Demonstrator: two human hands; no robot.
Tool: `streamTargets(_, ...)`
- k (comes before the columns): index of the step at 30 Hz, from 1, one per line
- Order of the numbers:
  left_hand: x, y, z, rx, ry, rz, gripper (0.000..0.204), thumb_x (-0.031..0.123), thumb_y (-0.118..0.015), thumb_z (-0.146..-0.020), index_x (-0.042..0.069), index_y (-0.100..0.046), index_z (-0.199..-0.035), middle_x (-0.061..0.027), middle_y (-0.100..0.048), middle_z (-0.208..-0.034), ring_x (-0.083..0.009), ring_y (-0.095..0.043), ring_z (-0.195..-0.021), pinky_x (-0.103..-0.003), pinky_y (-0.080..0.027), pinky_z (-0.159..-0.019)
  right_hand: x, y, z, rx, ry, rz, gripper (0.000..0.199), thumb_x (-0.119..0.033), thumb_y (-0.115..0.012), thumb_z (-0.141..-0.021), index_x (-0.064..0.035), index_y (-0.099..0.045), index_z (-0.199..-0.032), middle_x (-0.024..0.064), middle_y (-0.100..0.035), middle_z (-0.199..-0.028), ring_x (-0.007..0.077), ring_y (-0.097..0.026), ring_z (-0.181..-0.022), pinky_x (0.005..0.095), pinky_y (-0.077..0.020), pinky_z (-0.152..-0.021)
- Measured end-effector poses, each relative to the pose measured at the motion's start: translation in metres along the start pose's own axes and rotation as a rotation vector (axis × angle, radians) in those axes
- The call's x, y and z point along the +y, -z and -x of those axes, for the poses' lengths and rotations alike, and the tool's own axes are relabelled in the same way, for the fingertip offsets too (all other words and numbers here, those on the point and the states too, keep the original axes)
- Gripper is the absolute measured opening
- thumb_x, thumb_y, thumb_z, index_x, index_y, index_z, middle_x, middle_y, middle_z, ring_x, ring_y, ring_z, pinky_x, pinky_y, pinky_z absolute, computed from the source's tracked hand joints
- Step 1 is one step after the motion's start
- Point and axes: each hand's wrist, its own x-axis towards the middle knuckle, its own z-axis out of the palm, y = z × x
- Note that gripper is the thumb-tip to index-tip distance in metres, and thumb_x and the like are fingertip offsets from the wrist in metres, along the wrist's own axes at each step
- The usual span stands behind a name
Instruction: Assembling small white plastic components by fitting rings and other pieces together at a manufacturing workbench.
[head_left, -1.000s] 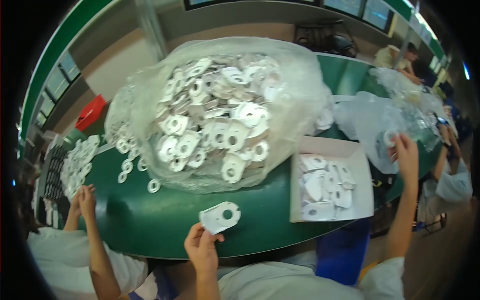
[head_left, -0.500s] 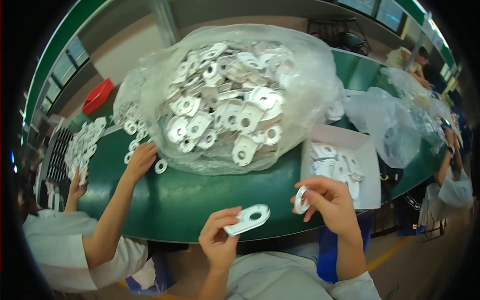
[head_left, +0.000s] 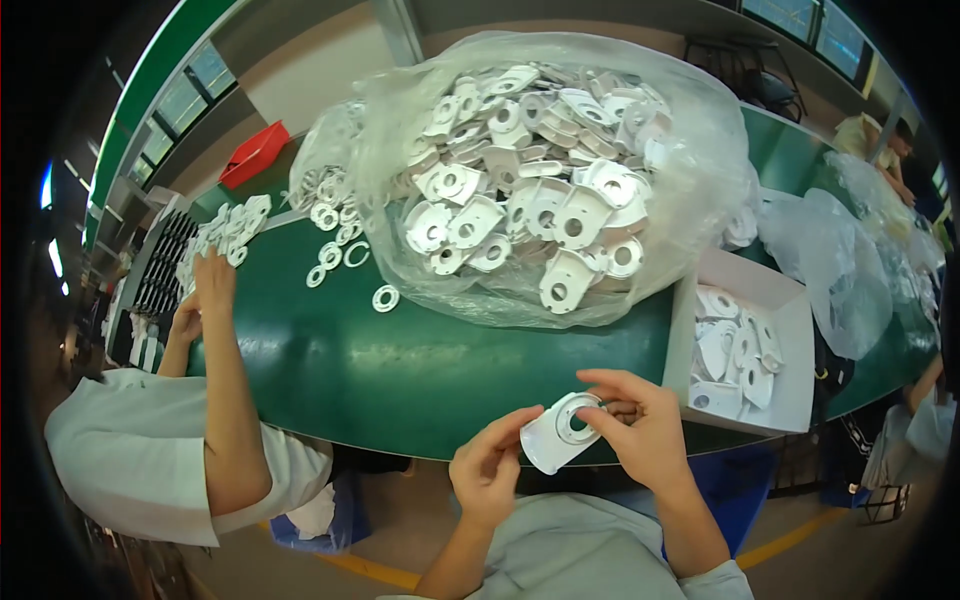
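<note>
Above the table's near edge, my left hand [head_left: 486, 468] pinches the left side of a white plastic plate [head_left: 543, 446] with one rounded end. A white ring [head_left: 566, 411] lies over the plate's round hole. My right hand [head_left: 645, 428] has its thumb on the ring and its fingers curled behind, gripping there. How firmly the ring is seated cannot be seen. Beyond my hands, a large clear plastic bag [head_left: 690, 230] lies wide open, heaped with similar white plates [head_left: 575, 222].
A white box [head_left: 800, 330] with several plates stands at right on the green table [head_left: 320, 350]. Loose rings [head_left: 385, 298] lie left of the bag. A co-worker [head_left: 140, 450] reaches to a white pile [head_left: 225, 235] at left; a red bin [head_left: 253, 155] sits beyond.
My right hand has brought the ring left onto the plate, and my left hand has tilted the plate. The co-worker's arm moved from the loose rings to the pile. The view has shifted.
</note>
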Motion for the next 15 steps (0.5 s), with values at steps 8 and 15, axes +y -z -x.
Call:
streamTargets(8, 0.01, 0.016, -0.02, -0.069, 0.285, -0.032, 0.027, -0.009, -0.063, -0.081, -0.008, -0.06, -0.108, -0.0122, -0.066, -0.098, -0.0155, -0.065, -0.087, -0.025, -0.052, -0.078, 0.018, -0.032, -0.002, -0.076, 0.114, -0.009, 0.032, -0.003, -0.066, -0.079, 0.0009, -0.062, -0.111, 0.0067, -0.069, -0.088, 0.0074, -0.058, -0.072, 0.0202, -0.0436, -0.064)
streamTargets(15, 0.008, 0.024, -0.034, 0.022, 0.104, -0.33, 0.006, -0.005, -0.063, -0.082, -0.004, -0.069, -0.083, -0.0079, -0.068, -0.084, -0.0113, -0.062, -0.076, -0.024, -0.051, -0.069, 0.063, -0.051, 0.004, -0.077, -0.005, -0.298, 0.02, -0.013, -0.045, -0.096, 0.003, -0.057, -0.1, 0.011, -0.063, -0.098, 0.019, -0.064, -0.081, 0.0276, -0.0522, -0.07)
